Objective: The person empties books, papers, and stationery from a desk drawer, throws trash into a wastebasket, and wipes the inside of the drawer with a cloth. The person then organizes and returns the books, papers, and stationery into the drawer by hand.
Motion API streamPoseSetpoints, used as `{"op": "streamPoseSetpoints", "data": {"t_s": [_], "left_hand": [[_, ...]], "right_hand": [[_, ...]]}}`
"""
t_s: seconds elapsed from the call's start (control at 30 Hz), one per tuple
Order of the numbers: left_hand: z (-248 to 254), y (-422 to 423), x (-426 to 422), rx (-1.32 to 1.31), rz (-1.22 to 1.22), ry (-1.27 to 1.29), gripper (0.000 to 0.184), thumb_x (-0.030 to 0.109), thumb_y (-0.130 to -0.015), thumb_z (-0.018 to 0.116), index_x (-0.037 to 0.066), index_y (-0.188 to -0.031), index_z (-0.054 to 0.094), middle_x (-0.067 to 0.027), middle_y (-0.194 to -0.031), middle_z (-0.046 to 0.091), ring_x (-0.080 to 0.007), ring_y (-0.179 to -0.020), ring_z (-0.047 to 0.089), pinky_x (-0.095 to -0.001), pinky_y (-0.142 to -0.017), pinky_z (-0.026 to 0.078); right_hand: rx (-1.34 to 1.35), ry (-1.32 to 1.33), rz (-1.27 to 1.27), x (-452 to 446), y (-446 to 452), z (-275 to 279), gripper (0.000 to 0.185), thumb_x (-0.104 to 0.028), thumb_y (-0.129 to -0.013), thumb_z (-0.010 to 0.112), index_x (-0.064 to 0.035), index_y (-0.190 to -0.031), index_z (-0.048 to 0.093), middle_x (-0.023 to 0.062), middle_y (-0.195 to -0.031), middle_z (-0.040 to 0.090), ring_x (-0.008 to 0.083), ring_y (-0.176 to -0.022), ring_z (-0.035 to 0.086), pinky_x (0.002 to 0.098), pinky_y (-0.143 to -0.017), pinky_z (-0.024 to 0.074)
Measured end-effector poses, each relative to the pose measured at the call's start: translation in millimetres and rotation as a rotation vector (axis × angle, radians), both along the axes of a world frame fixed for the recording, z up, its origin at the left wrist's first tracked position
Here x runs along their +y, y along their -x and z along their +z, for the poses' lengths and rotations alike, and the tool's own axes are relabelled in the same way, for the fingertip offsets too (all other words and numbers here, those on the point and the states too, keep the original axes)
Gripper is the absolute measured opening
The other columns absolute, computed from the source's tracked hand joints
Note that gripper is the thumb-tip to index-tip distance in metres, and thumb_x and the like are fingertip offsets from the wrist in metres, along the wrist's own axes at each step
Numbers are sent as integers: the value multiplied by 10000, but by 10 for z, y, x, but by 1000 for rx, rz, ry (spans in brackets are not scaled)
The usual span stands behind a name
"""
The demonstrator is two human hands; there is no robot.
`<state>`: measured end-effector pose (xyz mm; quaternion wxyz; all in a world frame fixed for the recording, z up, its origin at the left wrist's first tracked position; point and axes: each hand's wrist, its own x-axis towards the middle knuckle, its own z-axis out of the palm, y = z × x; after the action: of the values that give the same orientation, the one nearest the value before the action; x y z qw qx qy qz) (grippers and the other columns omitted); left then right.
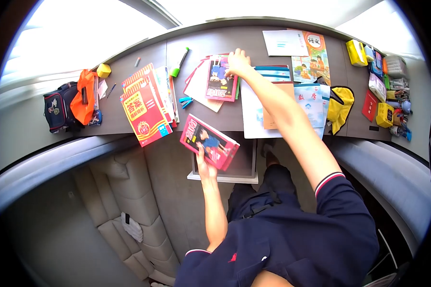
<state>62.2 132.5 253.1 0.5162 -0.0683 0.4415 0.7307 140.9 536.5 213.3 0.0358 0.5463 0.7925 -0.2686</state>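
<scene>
Head view: The left hand (pixel 206 166) holds a pink-covered book (pixel 209 139), fingers closed on its near long edge, thumb on the cover. The book is tilted in front of the near edge of the tabletop (pixel 225 38). The right hand (pixel 239 62) touches the upper corner of a second book (pixel 220 83) on the tabletop; whether its fingers grip or merely rest there cannot be determined. Expected handling: light, somewhat flexible, cover probably slippery. Grip both covers together at mid-edge.
</scene>
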Motion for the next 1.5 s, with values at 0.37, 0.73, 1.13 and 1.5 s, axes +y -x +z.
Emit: {"op": "streamPoseSetpoints", "data": {"t_s": [0.37, 0.73, 1.13, 1.5], "left_hand": [[26, 29, -500, -92, 108, -9, 512, 355, -985, 654, 117, -1407, 488, -44, -1311, 596, -214, -1188, 599, -453, -1040, 494], [199, -681, 763, -538, 95, -504, 372, 352, -957, 685, 139, -1247, 591, -49, -1194, 639, -233, -1175, 594, -467, -1099, 442], [-221, 467, -469, 97, -439, -323, 505, 69, -887, 752, 19, -1340, 535, -94, -1202, 664, -200, -1068, 669, -348, -970, 526], [-1691, 724, -579, 945, -914, -137, 357, -20, -791, 780, 52, -1094, 604, -21, -1094, 658, -111, -1037, 609, -282, -907, 499]], "right_hand": [[-8, 99, -188, 178, -342, 40, 806, -506, -570, 935, -62, -1183, 659, 141, -1193, 705, 311, -1153, 657, 507, -978, 476], [1330, 957, -717, -2245, -1172, 731, 477, -306, -980, 657, -43, -1358, 531, 97, -1227, 667, 214, -1067, 673, 378, -971, 549], [1144, 865, -279, -3568, -1003, 1289, 1020, -399, -767, 856, -11, -1533, 304, 160, -1383, 571, 227, -1273, 561, 372, -1081, 431], [1037, 200, -224, -4280, -557, -1827, 426, 31, -789, 797, -56, -1141, 572, 62, -1116, 635, 175, -1058, 627, 325, -925, 517]]}}
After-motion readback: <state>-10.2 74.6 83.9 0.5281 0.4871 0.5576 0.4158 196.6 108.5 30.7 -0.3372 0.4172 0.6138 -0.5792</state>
